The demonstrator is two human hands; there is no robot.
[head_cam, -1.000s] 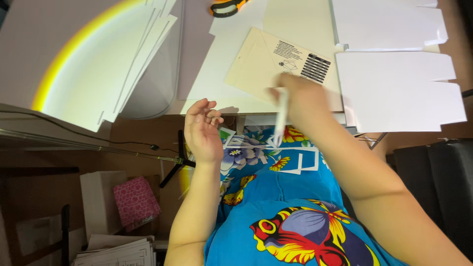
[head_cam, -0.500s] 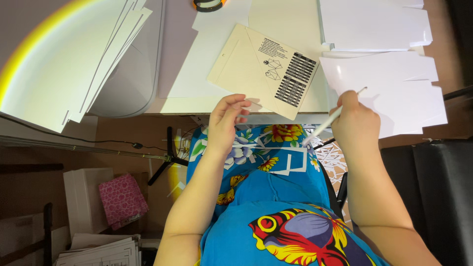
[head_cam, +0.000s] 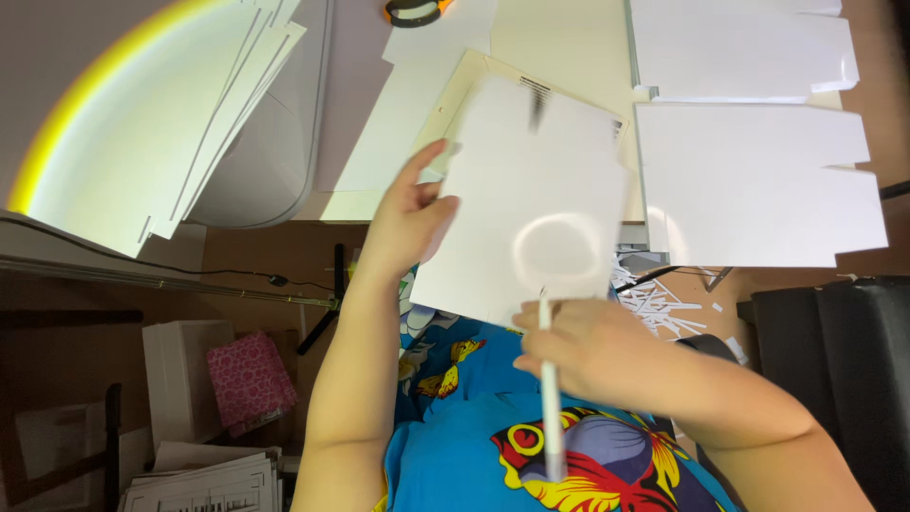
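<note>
Holding a white sheet of card (head_cam: pixel 531 209) by its left edge, the left hand (head_cam: pixel 409 223) has thumb and fingers pinched on it, lifting it over the front of the desk (head_cam: pixel 578 38). The sheet is blurred, with a faint ring of light on its lower half. The right hand (head_cam: pixel 578 346) sits just below the sheet's bottom edge, fingers wrapped around a thin white pen (head_cam: pixel 550 398) whose tip meets that edge and whose shaft runs down over a bright blue patterned garment (head_cam: pixel 531 455).

The raised sheet covers most of a cream card (head_cam: pixel 464 95) with a dark printed patch lying on the desk behind it. To the right lie two flat white die-cut blanks (head_cam: pixel 758 180), one above the other, just beside the sheet. A fan of white card sheets (head_cam: pixel 180 123) rests on a grey curved tray (head_cam: pixel 284 161) at left, lit by a yellow-edged arc of light. An orange and black tool (head_cam: pixel 412 11) lies at the top edge. White paper scraps (head_cam: pixel 664 299) litter the desk's front right. Below left stand a pink patterned box (head_cam: pixel 248 379) and a stack of papers (head_cam: pixel 209 484), well apart from both hands.
</note>
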